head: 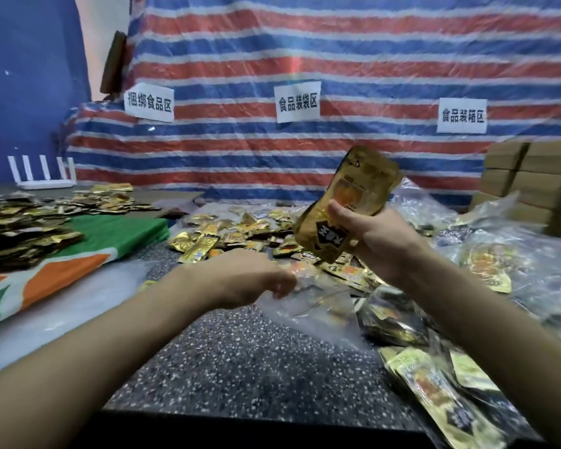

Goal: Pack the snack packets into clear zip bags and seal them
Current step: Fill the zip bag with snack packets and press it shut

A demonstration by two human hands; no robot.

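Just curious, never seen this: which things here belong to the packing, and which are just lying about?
In use: gold packets in the right hand; clear zip bag at the left hand; loose packets.
Lying about: white router; green-orange cloth; cardboard boxes.

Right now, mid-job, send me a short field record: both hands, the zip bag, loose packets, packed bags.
right hand: grips a bunch of gold snack packets, held above the speckled counter
left hand: at the edge of the clear zip bag; fingers blurred, grip unclear
clear zip bag: lying on the speckled counter, contents unclear
loose packets: heaped beyond the hands
filled bags: piled at the right
cardboard boxes: stacked far right
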